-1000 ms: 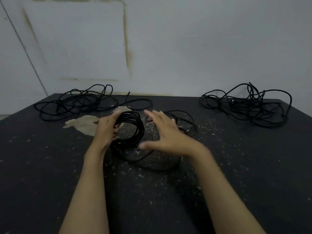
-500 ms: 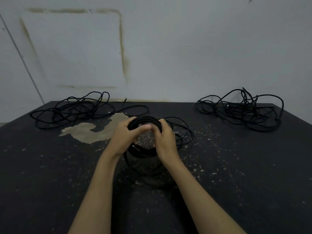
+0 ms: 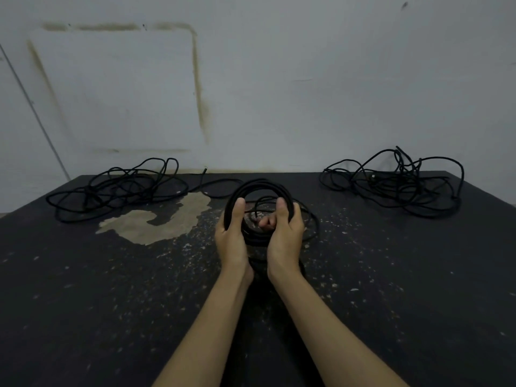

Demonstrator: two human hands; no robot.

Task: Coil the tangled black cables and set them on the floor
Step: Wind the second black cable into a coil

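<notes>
coil (image 3: 261, 188) now raised, between both hands (image 3: 259, 236)

Grey wall (image 3: 307, 79) with brown stain outline; black speckled floor (image 3: 83, 303), worn patch.

- My left hand (image 3: 233, 236) grips the black cable coil (image 3: 261, 191), thumb up along its left side.
- My right hand (image 3: 284, 233) grips its right side, fingers curled.
</notes>
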